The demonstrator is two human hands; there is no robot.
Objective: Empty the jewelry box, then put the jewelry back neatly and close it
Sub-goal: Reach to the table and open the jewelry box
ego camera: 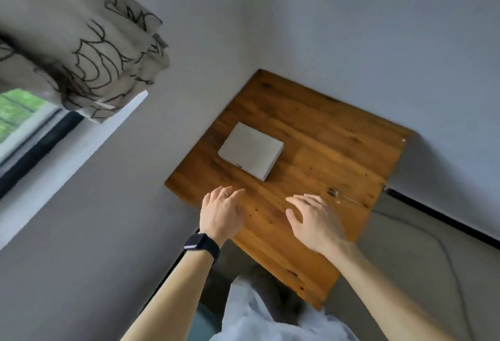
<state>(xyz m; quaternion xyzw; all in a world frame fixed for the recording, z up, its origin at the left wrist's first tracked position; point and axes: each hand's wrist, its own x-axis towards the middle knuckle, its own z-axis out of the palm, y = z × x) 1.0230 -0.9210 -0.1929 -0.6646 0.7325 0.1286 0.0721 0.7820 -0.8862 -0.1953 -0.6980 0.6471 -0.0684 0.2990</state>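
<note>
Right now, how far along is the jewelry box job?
Done: nothing visible; the box sits shut on the table. In hand: nothing; left hand and right hand hover open short of it. To do: likely open, empty, refill, close. A small thing by the right hand is too blurred to name.

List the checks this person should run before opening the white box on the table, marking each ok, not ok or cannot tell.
1. The box lies flat on the table with its lid shut: ok.
2. The left hand is relaxed, holds nothing and is apart from the box: ok.
3. The right hand is relaxed, holds nothing and is apart from the box: ok.
4. Bare wood shows to the right of the box for laying jewelry out: ok.
5. Whether the dot on the box's near edge is a clasp: cannot tell.
6. What the small object by the right hand is: cannot tell.
</note>
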